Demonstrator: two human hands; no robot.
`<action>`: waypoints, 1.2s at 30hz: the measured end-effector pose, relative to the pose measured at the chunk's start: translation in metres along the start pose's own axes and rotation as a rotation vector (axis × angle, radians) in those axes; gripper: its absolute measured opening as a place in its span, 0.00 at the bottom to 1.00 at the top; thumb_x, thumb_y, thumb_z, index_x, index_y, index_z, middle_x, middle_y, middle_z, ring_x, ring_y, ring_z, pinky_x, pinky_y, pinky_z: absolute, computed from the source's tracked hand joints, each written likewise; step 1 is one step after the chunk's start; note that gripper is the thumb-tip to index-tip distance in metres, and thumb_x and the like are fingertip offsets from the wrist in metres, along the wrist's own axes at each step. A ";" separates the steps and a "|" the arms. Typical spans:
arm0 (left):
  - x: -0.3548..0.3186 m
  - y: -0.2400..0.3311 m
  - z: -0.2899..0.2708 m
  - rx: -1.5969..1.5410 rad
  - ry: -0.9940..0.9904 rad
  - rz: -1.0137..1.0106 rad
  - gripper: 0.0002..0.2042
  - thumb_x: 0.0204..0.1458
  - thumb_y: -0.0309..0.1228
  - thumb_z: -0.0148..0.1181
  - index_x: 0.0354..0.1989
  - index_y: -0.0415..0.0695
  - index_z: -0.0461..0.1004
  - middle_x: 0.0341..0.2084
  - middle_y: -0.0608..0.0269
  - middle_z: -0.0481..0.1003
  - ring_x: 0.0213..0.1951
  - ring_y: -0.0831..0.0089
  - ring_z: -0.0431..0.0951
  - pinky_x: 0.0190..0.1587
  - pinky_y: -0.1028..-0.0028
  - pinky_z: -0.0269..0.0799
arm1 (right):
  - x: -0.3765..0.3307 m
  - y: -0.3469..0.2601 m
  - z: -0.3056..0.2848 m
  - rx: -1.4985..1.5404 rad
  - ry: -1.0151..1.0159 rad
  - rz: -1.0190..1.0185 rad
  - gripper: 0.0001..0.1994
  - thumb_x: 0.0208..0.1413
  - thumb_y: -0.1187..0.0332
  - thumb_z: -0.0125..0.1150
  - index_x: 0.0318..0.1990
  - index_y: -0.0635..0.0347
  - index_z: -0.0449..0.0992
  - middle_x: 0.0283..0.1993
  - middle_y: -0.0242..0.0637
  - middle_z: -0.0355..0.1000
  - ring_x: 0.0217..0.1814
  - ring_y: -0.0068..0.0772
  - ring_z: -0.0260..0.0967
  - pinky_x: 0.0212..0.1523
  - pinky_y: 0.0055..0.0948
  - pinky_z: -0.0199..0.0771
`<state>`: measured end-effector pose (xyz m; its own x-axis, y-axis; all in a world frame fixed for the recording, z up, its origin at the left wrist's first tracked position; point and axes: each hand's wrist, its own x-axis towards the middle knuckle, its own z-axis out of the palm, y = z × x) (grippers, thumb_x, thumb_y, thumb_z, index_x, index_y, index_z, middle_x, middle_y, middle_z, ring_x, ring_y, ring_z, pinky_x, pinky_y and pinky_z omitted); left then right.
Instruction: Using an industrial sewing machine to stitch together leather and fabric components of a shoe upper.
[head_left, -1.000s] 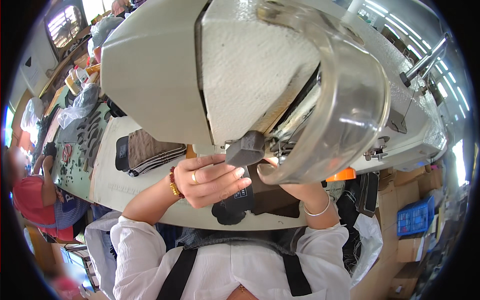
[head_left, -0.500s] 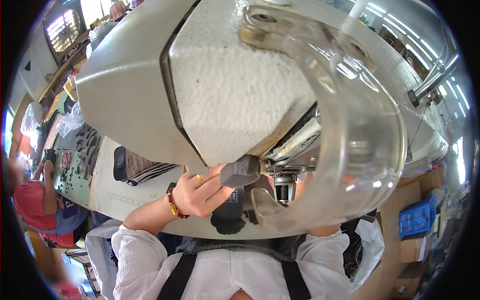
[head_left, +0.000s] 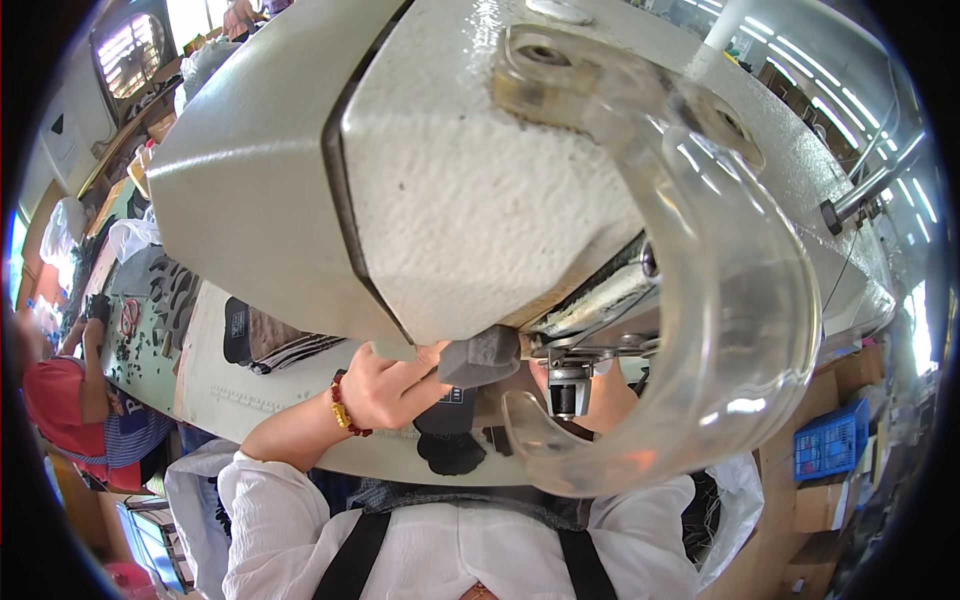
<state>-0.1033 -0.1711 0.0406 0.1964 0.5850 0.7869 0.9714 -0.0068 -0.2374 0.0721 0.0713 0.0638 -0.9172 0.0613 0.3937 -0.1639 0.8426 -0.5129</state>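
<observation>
A white sewing machine head [head_left: 480, 180] fills the upper middle, with a curved clear plastic guard [head_left: 740, 300] on its right side. My left hand [head_left: 385, 392] reaches under the head with bent fingers, the tips hidden behind a grey block [head_left: 480, 358]. On that wrist is a red and gold bead bracelet [head_left: 346, 408]. A dark fabric piece [head_left: 448, 450] lies on the pale table below my left hand. Seen through the guard, my right hand [head_left: 605, 398] is beside the metal needle area [head_left: 568, 390]; most of its fingers are hidden.
On the table to the left sits a stack of dark and striped fabric pieces [head_left: 285, 345], near a ruler scale [head_left: 245, 395]. A person in red [head_left: 62, 390] works at a green table farther left. A blue basket [head_left: 830, 440] and boxes stand to the right.
The view has shifted slightly. My left hand has slid a little left, and its ring is now out of sight. More of my right hand shows behind the guard.
</observation>
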 end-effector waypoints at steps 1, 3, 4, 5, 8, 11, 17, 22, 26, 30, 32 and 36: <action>-0.002 0.001 0.000 0.020 -0.019 -0.007 0.07 0.43 0.30 0.72 0.22 0.44 0.78 0.39 0.51 0.85 0.17 0.81 0.63 0.16 0.75 0.57 | 0.000 0.000 0.000 -0.001 -0.002 0.002 0.11 0.57 0.67 0.69 0.45 0.59 0.79 0.41 0.38 0.79 0.41 0.37 0.77 0.43 0.36 0.74; -0.006 0.001 0.000 0.064 -0.040 -0.004 0.07 0.43 0.30 0.73 0.23 0.45 0.80 0.41 0.52 0.85 0.16 0.81 0.63 0.16 0.75 0.54 | 0.000 0.000 0.000 -0.002 -0.004 0.007 0.11 0.57 0.67 0.69 0.46 0.59 0.79 0.42 0.38 0.79 0.42 0.37 0.77 0.43 0.36 0.74; -0.008 0.001 0.001 0.080 -0.044 -0.003 0.06 0.43 0.31 0.73 0.24 0.45 0.80 0.41 0.53 0.86 0.16 0.81 0.62 0.16 0.76 0.53 | 0.000 0.000 0.000 -0.005 -0.006 0.010 0.12 0.57 0.67 0.69 0.46 0.59 0.79 0.42 0.38 0.79 0.42 0.37 0.77 0.44 0.36 0.74; -0.009 0.001 0.001 0.086 -0.034 -0.007 0.06 0.44 0.31 0.73 0.25 0.45 0.81 0.42 0.54 0.86 0.16 0.81 0.62 0.16 0.76 0.52 | -0.001 0.000 0.000 -0.006 -0.007 0.014 0.12 0.57 0.66 0.69 0.46 0.59 0.79 0.42 0.38 0.79 0.42 0.37 0.77 0.44 0.36 0.74; -0.010 0.003 0.003 0.080 -0.052 -0.042 0.05 0.43 0.30 0.72 0.28 0.45 0.83 0.41 0.57 0.86 0.16 0.81 0.60 0.16 0.76 0.50 | -0.002 -0.001 0.000 -0.007 -0.012 0.027 0.13 0.58 0.66 0.70 0.47 0.59 0.80 0.42 0.38 0.79 0.43 0.36 0.77 0.45 0.36 0.74; -0.007 0.006 0.004 0.081 -0.035 -0.098 0.06 0.42 0.27 0.71 0.31 0.44 0.84 0.39 0.60 0.85 0.18 0.80 0.66 0.18 0.75 0.57 | -0.003 -0.001 0.000 -0.009 -0.022 0.041 0.13 0.59 0.65 0.70 0.49 0.59 0.80 0.43 0.37 0.80 0.43 0.36 0.77 0.45 0.35 0.74; 0.007 -0.002 -0.002 -0.128 0.026 -0.126 0.11 0.38 0.21 0.70 0.34 0.40 0.85 0.36 0.61 0.84 0.35 0.63 0.81 0.34 0.67 0.75 | -0.008 -0.002 -0.002 -0.013 -0.045 0.073 0.15 0.60 0.64 0.70 0.51 0.60 0.80 0.44 0.37 0.80 0.45 0.34 0.77 0.47 0.35 0.75; 0.016 -0.010 -0.012 -0.130 -0.036 -0.056 0.13 0.36 0.22 0.74 0.35 0.40 0.86 0.38 0.58 0.83 0.41 0.57 0.82 0.41 0.61 0.78 | -0.008 -0.003 0.000 -0.019 -0.059 0.090 0.16 0.60 0.63 0.70 0.53 0.60 0.80 0.44 0.37 0.80 0.46 0.34 0.77 0.48 0.34 0.75; 0.018 -0.007 -0.004 -0.167 0.107 -0.153 0.13 0.37 0.22 0.74 0.35 0.41 0.86 0.41 0.56 0.82 0.42 0.55 0.82 0.42 0.59 0.78 | -0.007 -0.007 0.000 -0.026 -0.063 0.102 0.17 0.61 0.62 0.70 0.54 0.60 0.80 0.45 0.37 0.81 0.47 0.33 0.77 0.49 0.34 0.75; 0.006 -0.008 0.001 -0.211 0.019 -0.131 0.13 0.37 0.23 0.73 0.36 0.40 0.86 0.41 0.56 0.83 0.43 0.56 0.82 0.42 0.60 0.78 | -0.007 -0.010 -0.002 -0.040 -0.078 0.150 0.18 0.62 0.62 0.70 0.56 0.60 0.80 0.45 0.37 0.81 0.48 0.32 0.78 0.50 0.33 0.76; 0.001 -0.009 0.003 -0.279 -0.073 -0.130 0.14 0.36 0.22 0.73 0.36 0.39 0.86 0.41 0.57 0.83 0.43 0.57 0.82 0.42 0.61 0.78 | -0.006 -0.010 -0.001 -0.077 -0.139 0.230 0.19 0.62 0.61 0.70 0.57 0.60 0.81 0.46 0.37 0.81 0.48 0.32 0.78 0.50 0.33 0.76; 0.001 -0.008 -0.005 -0.206 -0.084 -0.101 0.15 0.36 0.22 0.71 0.37 0.39 0.86 0.42 0.58 0.83 0.44 0.58 0.82 0.43 0.62 0.77 | 0.001 -0.005 0.007 -0.510 -0.269 0.106 0.20 0.58 0.61 0.71 0.56 0.59 0.80 0.45 0.38 0.80 0.47 0.38 0.77 0.52 0.41 0.77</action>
<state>-0.1105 -0.1743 0.0459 0.0939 0.6562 0.7488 0.9939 -0.1053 -0.0324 0.0699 0.0635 0.0612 -0.9899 0.0774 0.1187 0.0680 0.9944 -0.0812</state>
